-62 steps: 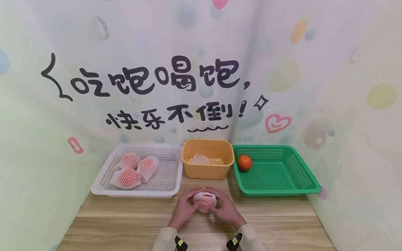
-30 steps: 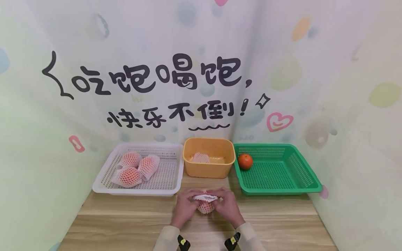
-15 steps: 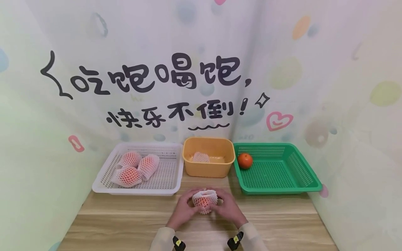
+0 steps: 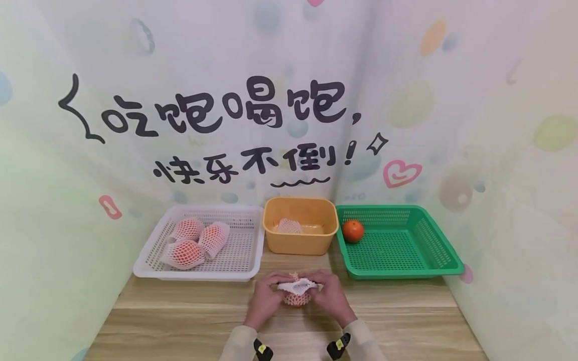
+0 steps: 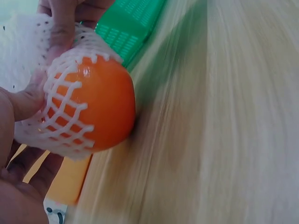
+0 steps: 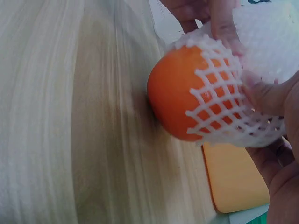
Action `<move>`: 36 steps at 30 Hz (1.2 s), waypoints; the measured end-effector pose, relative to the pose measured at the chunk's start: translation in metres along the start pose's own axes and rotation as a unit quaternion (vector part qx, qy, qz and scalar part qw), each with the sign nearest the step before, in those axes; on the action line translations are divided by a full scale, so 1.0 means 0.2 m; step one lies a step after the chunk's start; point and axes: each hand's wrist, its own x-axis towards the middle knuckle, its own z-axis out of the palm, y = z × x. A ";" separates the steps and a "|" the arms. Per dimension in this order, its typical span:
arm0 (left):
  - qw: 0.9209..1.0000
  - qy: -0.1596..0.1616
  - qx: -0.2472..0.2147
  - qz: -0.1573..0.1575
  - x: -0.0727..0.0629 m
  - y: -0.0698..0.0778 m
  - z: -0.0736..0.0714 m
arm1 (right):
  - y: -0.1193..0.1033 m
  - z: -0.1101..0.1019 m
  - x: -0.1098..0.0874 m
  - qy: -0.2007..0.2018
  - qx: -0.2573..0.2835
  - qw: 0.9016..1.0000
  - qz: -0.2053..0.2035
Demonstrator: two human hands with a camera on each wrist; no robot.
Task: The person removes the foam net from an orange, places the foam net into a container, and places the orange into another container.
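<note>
Both hands are at the front middle of the table around a smooth, round, orange-coloured fruit [image 5: 112, 102] in a white foam net [image 4: 299, 287]. My left hand [image 4: 265, 301] pinches the net on its left, thumb on the near side and fingers behind. The right hand [image 4: 332, 299] grips the net's opposite side in the same way. In the right wrist view, the bottom of the fruit [image 6: 170, 93] is bare and close over the table, while the net [image 6: 268, 42] is bunched around its upper part. The net's opening spreads between the hands in the head view.
At the back left, a white basket [image 4: 194, 276] holds 3 net-wrapped fruits [image 4: 187, 254]. A yellow bin [image 4: 298, 245] in the middle contains a loose foam net [image 4: 289, 226]. The green basket [image 4: 402, 275] at the right holds one bare orange-coloured fruit [image 4: 353, 231]. Printed curtains surround the table.
Half a second ago the net stood upright around the fruit, cupped by both hands. Now its rim is pulled wide and flattened between the fingers. The baskets and bin have stayed in place.
</note>
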 end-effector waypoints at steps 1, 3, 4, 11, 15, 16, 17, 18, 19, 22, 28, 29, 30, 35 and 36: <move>1.000 0.005 -0.001 0.004 0.00 0.00 0.01 | 0.00 0.00 0.00 0.009 0.001 1.000 -0.003; 1.000 0.016 -0.004 0.010 0.01 0.02 0.02 | -0.01 0.00 0.00 0.026 -0.004 1.000 -0.009; 1.000 0.022 -0.006 0.013 0.01 0.03 0.02 | -0.01 0.00 0.00 0.033 -0.005 0.999 -0.009; 0.998 0.051 -0.016 -0.013 0.03 0.06 0.04 | -0.03 0.02 -0.01 0.059 0.005 0.997 0.040; 0.998 0.056 -0.013 -0.037 0.04 0.06 0.03 | -0.03 0.03 -0.02 0.007 0.021 0.996 0.087; 0.997 0.058 -0.011 -0.043 0.04 0.06 0.03 | -0.02 0.04 -0.03 -0.013 0.027 0.995 0.098; 0.997 0.058 -0.009 -0.051 0.04 0.06 0.03 | -0.01 0.04 -0.03 -0.032 0.030 0.993 0.105; 0.997 0.057 -0.010 -0.056 0.04 0.06 0.02 | 0.00 0.05 -0.04 -0.048 0.035 0.992 0.113; 0.996 0.054 -0.013 -0.064 0.04 0.06 0.02 | 0.00 0.05 -0.05 -0.061 0.038 0.990 0.120; 0.996 0.042 -0.023 -0.080 0.04 0.06 0.01 | 0.03 0.07 -0.06 -0.077 0.018 0.989 0.124; 0.995 0.058 -0.021 -0.085 0.06 0.09 -0.01 | 0.04 0.09 -0.06 -0.088 0.009 0.986 0.140; 0.994 0.063 -0.020 -0.082 0.07 0.10 -0.02 | 0.04 0.08 -0.06 -0.091 0.010 0.985 0.143; 0.995 0.068 -0.022 -0.077 0.08 0.11 -0.02 | 0.03 0.08 -0.06 -0.094 0.009 0.984 0.148; 0.995 0.079 -0.006 -0.057 0.13 0.20 -0.08 | 0.03 0.07 -0.06 -0.096 0.003 0.984 0.147; 0.995 0.080 -0.001 -0.053 0.14 0.21 -0.09 | 0.03 0.07 -0.06 -0.095 0.000 0.985 0.144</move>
